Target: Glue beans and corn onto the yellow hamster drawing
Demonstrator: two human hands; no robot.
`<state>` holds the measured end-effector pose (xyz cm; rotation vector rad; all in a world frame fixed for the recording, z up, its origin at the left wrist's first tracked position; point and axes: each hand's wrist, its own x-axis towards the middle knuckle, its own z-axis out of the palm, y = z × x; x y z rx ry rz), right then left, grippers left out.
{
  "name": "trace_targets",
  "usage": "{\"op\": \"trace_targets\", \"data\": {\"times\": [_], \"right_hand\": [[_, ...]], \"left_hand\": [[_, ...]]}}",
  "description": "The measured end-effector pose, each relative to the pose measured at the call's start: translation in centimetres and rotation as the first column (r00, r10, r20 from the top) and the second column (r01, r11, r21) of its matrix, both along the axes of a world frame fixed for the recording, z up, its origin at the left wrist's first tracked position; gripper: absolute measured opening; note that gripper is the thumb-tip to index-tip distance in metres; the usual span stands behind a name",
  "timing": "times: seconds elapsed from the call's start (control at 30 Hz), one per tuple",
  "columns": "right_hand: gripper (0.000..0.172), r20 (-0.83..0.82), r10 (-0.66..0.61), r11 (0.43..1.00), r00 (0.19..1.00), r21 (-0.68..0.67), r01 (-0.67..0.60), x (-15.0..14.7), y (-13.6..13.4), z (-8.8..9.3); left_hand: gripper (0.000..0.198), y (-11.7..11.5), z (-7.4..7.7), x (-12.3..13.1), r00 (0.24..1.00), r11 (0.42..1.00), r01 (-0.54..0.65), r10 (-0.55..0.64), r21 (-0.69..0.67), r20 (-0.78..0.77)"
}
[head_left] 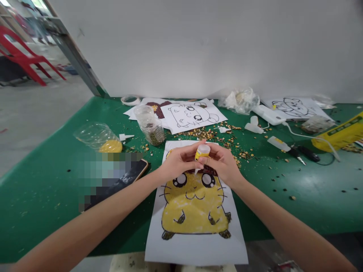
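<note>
Both my hands grip a small glue bottle (203, 150) with a yellow label, its white nozzle tilted down toward the paper. My left hand (181, 158) is closed around it from the left. From the other side my right hand (224, 162) is closed on it too. Below them lies a white sheet with a hamster drawing (195, 211), its body covered in yellow, its feet in dark green bits. The nozzle tip is near the dark red patch above the eyes; I cannot tell whether it touches. My hands hide the top of the head.
A phone (119, 185) lies left of the sheet, partly pixelated. Behind are plastic jars (151, 126), a yellow-filled jar (110, 145), another hamster drawing (193, 113) and scattered grains (204, 134). To the right are glue bottles (279, 143), keys (297, 155), a white device (269, 114) and a yellow bag (340, 132).
</note>
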<state>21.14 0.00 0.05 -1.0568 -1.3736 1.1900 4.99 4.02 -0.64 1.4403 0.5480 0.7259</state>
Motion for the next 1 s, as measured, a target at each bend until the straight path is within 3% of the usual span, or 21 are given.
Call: {"op": "trace_targets", "data": {"times": [0.2,1.0], "right_hand": [[0.02,0.012,-0.059,0.998,0.998,0.021,0.059,-0.03,0.15,-0.37],[0.019,0.044,-0.024,0.999,0.999,0.041,0.022,0.22,0.05,-0.81]], "left_hand": [[0.063,0.02,-0.06,0.32,0.999,0.999,-0.035,0.035,-0.004,0.023],[0.065,-0.19,-0.53,0.24,0.998,0.998,-0.008,0.011,-0.055,0.065]]}}
